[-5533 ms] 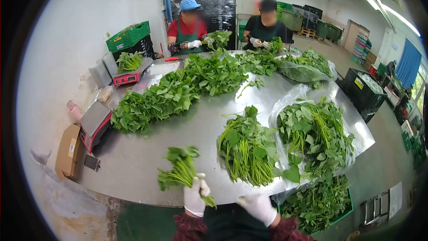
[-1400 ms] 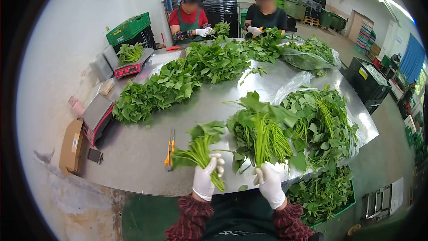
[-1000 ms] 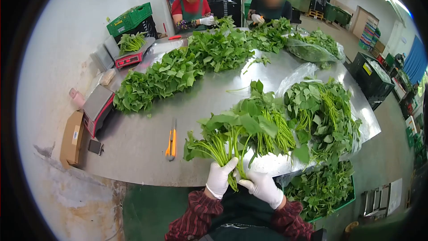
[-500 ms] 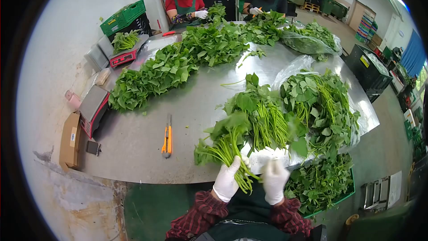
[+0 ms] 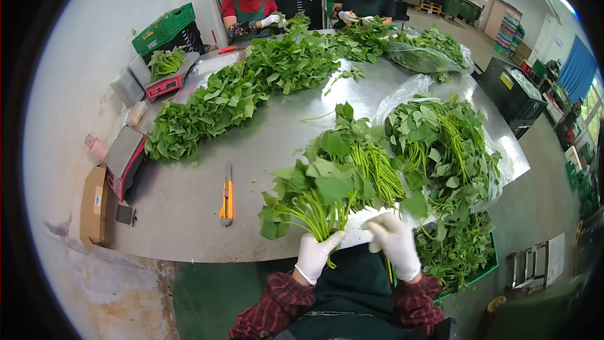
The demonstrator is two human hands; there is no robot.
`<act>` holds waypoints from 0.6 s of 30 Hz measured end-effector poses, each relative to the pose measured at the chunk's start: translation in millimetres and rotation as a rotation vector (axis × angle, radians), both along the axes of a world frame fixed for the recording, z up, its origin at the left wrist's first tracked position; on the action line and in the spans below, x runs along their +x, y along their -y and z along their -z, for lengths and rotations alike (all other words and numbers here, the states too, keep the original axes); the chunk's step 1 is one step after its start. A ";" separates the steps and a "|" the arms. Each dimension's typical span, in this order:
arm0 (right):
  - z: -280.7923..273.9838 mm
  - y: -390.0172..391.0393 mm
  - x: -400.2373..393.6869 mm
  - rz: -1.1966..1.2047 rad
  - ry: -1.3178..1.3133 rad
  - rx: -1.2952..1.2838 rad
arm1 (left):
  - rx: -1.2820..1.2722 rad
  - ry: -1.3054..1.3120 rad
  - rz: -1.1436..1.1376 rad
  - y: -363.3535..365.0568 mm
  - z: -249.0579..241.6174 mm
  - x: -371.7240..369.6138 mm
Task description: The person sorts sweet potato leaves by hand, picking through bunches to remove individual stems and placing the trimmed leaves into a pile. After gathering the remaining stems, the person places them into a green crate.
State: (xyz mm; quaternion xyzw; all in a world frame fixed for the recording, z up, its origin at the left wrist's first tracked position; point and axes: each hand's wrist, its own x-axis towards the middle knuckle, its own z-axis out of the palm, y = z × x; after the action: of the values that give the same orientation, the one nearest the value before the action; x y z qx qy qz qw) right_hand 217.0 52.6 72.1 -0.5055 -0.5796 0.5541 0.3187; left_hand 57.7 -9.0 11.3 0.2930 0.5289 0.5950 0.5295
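My left hand (image 5: 316,255), in a white glove, is closed around the stems of a bunch of leafy greens (image 5: 318,189). The leaves of this bunch fan out over the table's front edge, and cut stem ends poke out below my fist. My right hand (image 5: 394,242), also gloved, is a little to the right of the bunch. Its fingers are bent and point left, apart from the thumb, with nothing visible in them. Just beyond it lies a pile of greens (image 5: 371,167) with long stems. An orange utility knife (image 5: 227,201) lies on the metal table (image 5: 170,214) to the left.
More greens (image 5: 450,151) lie on plastic at the right, above a green crate (image 5: 495,258) of greens. A long leafy row (image 5: 214,107) crosses the table. Scales (image 5: 124,154) and a cardboard box (image 5: 94,204) line the left side. Two people in aprons work at the far edge.
My left hand has drawn slightly down and left, the bunch now more upright. My right hand has moved away from the stem ends and turned. The view has shifted slightly.
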 end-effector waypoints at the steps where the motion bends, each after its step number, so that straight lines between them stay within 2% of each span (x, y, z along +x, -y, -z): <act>1: 7.1 0.5 -10.2 -0.067 -0.007 0.072 | 0.003 0.010 0.022 1.9 0.2 -0.3; 2: 12.8 0.1 -18.3 -0.135 -0.014 0.145 | 0.001 0.004 0.018 3.3 -1.5 0.2; 4: 11.1 -1.6 -23.6 -0.198 -0.046 0.119 | 0.029 0.037 0.040 5.6 -8.0 2.0; 6: 10.0 -4.1 -21.4 -0.265 -0.029 -0.015 | 0.029 0.008 0.030 6.4 -5.1 -1.1; 8: 18.6 -6.2 -16.6 -0.285 -0.016 -0.027 | 0.039 -0.026 0.089 6.7 -5.0 -4.4; 10: 21.4 -5.7 -12.8 -0.300 0.171 0.202 | 0.049 0.022 0.122 5.3 -8.8 -3.2; 11: 27.5 -4.3 -12.7 -0.296 0.174 0.203 | 0.058 0.067 0.152 4.5 -10.0 -2.2; 13: 40.5 1.5 -16.6 -0.165 0.257 1.014 | 0.046 0.104 0.154 2.6 -8.4 1.0; 16: 40.5 15.4 -20.5 -0.028 0.405 1.235 | 0.039 0.205 0.174 1.6 -3.4 7.1; 17: 40.8 16.0 -23.0 0.065 0.385 1.300 | 0.043 0.268 0.193 2.3 -2.1 8.0; 18: 61.4 16.7 -15.1 0.027 -0.248 0.778 | 0.042 0.267 0.195 4.2 -2.1 6.8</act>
State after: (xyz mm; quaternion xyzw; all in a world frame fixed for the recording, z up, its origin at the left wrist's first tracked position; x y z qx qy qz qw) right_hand 201.9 35.9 10.8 -0.2840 -0.6964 0.3462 0.5608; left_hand 64.5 -13.3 13.4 0.2723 0.4103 0.5855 0.6439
